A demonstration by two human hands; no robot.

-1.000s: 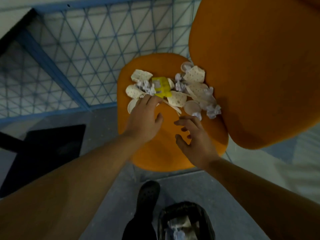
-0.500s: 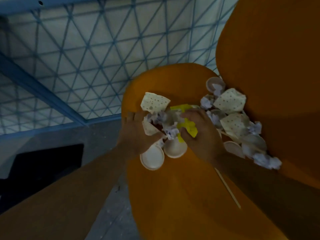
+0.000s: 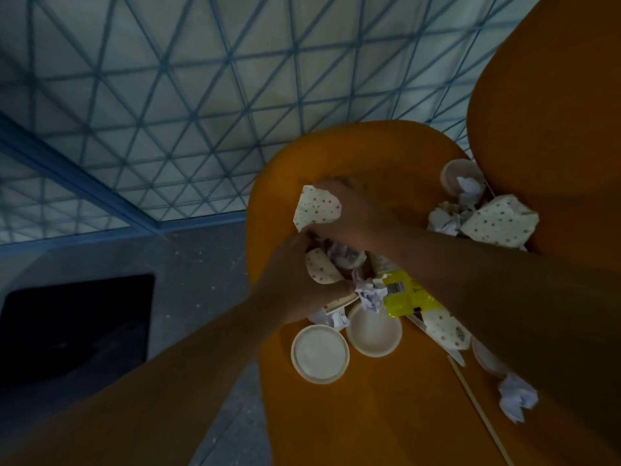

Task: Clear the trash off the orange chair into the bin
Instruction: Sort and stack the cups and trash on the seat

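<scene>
Gathering litter on the smooth, glossy seat of the orange chair (image 3: 386,415), both hands work the same heap. Left hand (image 3: 295,287): grip curled into crumpled paper and a polka-dot napkin, fingers buried in the pile, holding it. Right hand (image 3: 356,216): arm crosses over the heap, grip closed on a dotted paper napkin (image 3: 316,208), cream with small reddish spots, creased and folded.

Below the hands, apart from them:
- two round shallow paper lids (image 3: 320,354), white, rimmed, lying flat and touching each other
- yellow crinkled foil wrapper (image 3: 403,294) with a barcode, partly under the right forearm
- white tissue wad (image 3: 371,295), tightly scrunched, just beside the wrapper
- thin wooden stick (image 3: 477,405), straight, lying diagonal on the seat
- another tissue wad (image 3: 515,398) near the stick

Near the curved backrest: a round cup lid (image 3: 453,173), more wads, a second dotted napkin (image 3: 500,223).

Floor: grey speckled concrete, blue triangular-grid panel (image 3: 168,95), black mat (image 3: 74,327). Bin not seen.
</scene>
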